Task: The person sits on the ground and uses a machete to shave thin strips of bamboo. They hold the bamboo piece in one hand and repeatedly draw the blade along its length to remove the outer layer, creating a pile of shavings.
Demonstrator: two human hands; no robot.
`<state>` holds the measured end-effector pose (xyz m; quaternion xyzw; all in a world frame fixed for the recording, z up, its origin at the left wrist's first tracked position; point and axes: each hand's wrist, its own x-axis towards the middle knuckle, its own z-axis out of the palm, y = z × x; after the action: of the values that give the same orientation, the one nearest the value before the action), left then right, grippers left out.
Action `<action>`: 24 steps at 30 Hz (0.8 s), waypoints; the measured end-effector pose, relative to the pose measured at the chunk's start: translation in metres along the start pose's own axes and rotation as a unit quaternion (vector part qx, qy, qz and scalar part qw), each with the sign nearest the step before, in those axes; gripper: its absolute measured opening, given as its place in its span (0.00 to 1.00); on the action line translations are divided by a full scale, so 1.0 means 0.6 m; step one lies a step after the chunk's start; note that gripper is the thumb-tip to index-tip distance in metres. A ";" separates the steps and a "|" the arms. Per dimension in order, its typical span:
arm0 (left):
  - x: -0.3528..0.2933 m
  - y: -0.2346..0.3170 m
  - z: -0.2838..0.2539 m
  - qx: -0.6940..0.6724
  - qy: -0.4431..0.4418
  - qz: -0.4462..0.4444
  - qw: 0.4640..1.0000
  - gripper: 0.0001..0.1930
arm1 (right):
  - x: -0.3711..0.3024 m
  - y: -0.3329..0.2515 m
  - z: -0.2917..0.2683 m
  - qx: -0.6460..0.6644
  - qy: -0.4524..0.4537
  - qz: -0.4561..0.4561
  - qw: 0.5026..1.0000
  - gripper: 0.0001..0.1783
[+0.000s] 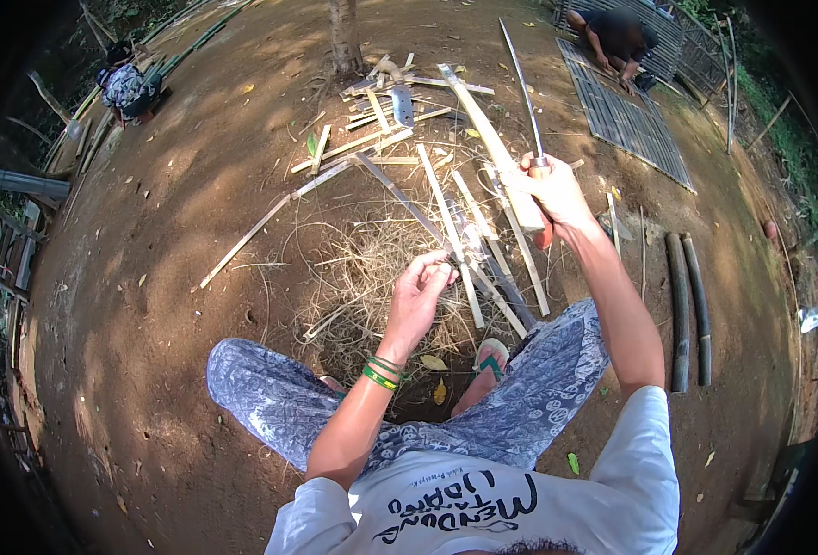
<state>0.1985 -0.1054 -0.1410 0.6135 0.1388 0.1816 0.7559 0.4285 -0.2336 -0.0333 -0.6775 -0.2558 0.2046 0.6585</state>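
Note:
My right hand is wrapped around the wooden handle of a long knife, its narrow blade pointing up and away. Beside that hand, a thick pale bamboo piece slants away, and its near end is partly covered by my fingers. My left hand, with green bands at the wrist, is closed in a pinch at the near end of a thin bamboo strip. Just beyond and under it lies a heap of curly shavings. Several pale bamboo strips are scattered over the heap.
A broad-bladed cleaver lies among cut bamboo pieces near a tree trunk. Two dark poles rest at the right. One person crouches over a slatted bamboo panel; another person sits at the far left.

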 end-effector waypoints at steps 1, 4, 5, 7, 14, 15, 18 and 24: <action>-0.012 0.015 0.000 -0.031 0.019 -0.010 0.999 0.19 | -0.013 0.009 0.040 -0.003 0.003 0.011 1.000 0.14; -0.063 0.062 -0.002 -0.080 0.078 -0.018 0.994 0.29 | -0.056 0.085 0.158 0.120 0.003 0.045 0.992 0.11; -0.083 0.072 -0.009 -0.028 0.101 0.011 0.994 0.31 | -0.070 0.110 0.199 0.190 -0.002 0.093 0.977 0.12; -0.116 0.085 -0.019 0.050 0.139 0.042 0.988 0.36 | -0.119 0.113 0.280 0.219 0.046 0.115 0.968 0.15; -0.165 0.086 -0.074 0.178 0.292 0.029 0.939 0.25 | -0.199 0.144 0.350 0.138 -0.028 0.239 0.961 0.13; -0.169 0.086 -0.088 0.193 0.304 0.048 0.932 0.25 | -0.200 0.143 0.341 0.113 -0.051 0.241 0.962 0.12; -0.180 0.127 -0.132 0.302 0.320 0.066 0.896 0.23 | -0.206 0.135 0.303 0.064 -0.105 0.233 0.965 0.11; -0.204 0.239 -0.180 0.445 0.358 0.144 0.808 0.21 | -0.252 0.123 0.248 0.068 -0.142 0.263 0.952 0.15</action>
<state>0.0270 -0.0394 -0.0247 0.7870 0.3756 0.4133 0.2622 0.2244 -0.2096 -0.1232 -0.6385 -0.1451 0.4815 0.5826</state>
